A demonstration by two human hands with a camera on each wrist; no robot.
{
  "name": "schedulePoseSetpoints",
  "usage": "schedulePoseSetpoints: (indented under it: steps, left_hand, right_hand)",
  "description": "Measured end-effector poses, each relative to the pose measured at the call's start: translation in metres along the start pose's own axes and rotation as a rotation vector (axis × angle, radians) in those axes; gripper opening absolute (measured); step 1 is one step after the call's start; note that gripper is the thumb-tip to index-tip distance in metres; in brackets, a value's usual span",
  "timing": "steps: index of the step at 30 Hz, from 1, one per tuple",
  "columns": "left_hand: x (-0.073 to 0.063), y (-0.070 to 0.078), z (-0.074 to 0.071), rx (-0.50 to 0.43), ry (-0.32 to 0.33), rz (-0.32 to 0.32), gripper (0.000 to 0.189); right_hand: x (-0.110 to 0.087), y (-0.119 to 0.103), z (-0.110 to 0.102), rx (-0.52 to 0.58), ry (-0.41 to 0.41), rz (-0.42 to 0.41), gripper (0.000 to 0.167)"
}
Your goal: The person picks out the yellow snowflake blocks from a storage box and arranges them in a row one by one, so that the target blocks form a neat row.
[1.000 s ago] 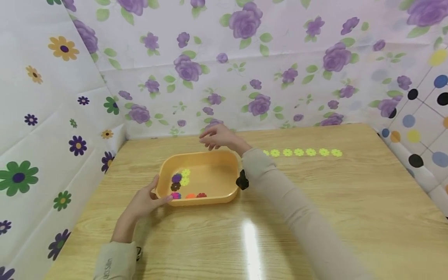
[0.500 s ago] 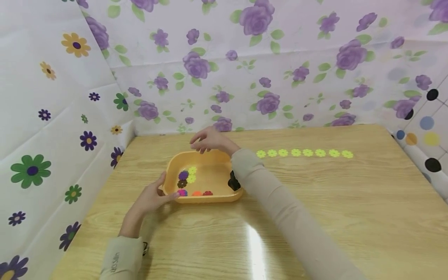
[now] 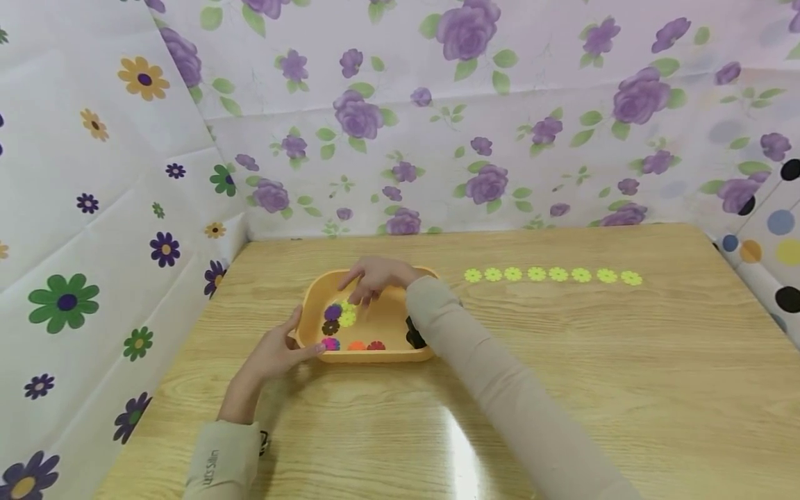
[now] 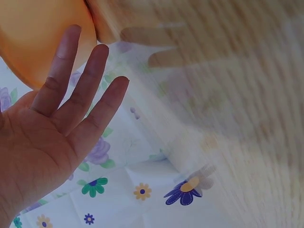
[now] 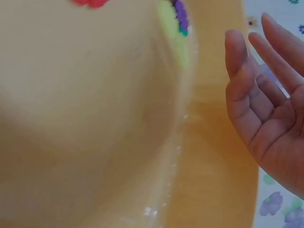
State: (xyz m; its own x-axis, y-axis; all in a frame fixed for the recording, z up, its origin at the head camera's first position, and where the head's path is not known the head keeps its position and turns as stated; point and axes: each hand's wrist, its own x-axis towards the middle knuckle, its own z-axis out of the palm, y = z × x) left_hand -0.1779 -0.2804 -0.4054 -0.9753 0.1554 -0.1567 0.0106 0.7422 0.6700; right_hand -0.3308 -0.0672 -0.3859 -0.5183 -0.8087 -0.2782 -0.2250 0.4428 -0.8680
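Note:
A yellow-orange plastic basin [image 3: 375, 355] stands on the table. My left hand [image 3: 271, 354] holds its near left corner, thumb on the rim; in the left wrist view the other visible fingers [image 4: 97, 66] are straight beside the outer wall. My right hand [image 3: 375, 274] reaches over the far rim with loosely bent fingers and nothing between them, fingertips close to yellow flower-shaped discs [image 3: 347, 319]. A purple disc [image 3: 332, 312], a brown one [image 3: 330, 327], a pink one [image 3: 328, 344], an orange one [image 3: 357, 346] and a red one [image 3: 376, 346] also lie inside.
A row of several yellow flower discs [image 3: 536, 273] runs along the wooden table [image 3: 562, 361] at the back right. Black pieces [image 3: 415, 335] show at the basin's right end, partly behind the right sleeve [image 3: 487, 361]. Flower-printed sheets [image 3: 425, 139] hang behind and at the left.
My right hand has moved from above the far rim down into the basin, towards the yellow discs. My left hand keeps its place at the corner. The view has shifted a little.

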Motion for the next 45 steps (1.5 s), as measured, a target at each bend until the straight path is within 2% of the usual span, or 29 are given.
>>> schedulePoseSetpoints:
  steps: [12, 16, 23, 35, 42, 45]
  left_hand:
    - [0.002, 0.001, 0.001, -0.011, -0.019, -0.014, 0.097]
    - [-0.001, 0.002, 0.000, -0.004, -0.015, -0.022, 0.097]
    - [-0.003, 0.003, 0.000, 0.001, -0.017, -0.035, 0.097]
    - [-0.003, 0.003, 0.002, 0.007, -0.014, -0.027, 0.098]
    - [-0.002, 0.001, 0.002, 0.022, -0.003, 0.031, 0.093]
    - [-0.001, 0.002, 0.002, 0.031, 0.005, 0.034, 0.093]
  right_hand:
    - [0.017, 0.033, 0.016, -0.044, -0.064, 0.048, 0.040]
    - [0.017, 0.032, 0.022, -0.073, -0.058, 0.015, 0.040]
    - [0.020, 0.034, 0.029, -0.221, 0.011, -0.037, 0.036]
    - [0.018, 0.034, 0.032, -0.279, 0.055, 0.006, 0.033]
    - [0.020, 0.034, 0.032, -0.341, 0.060, -0.005, 0.020]
    - [0.021, 0.033, 0.031, -0.338, 0.057, -0.002, 0.020]
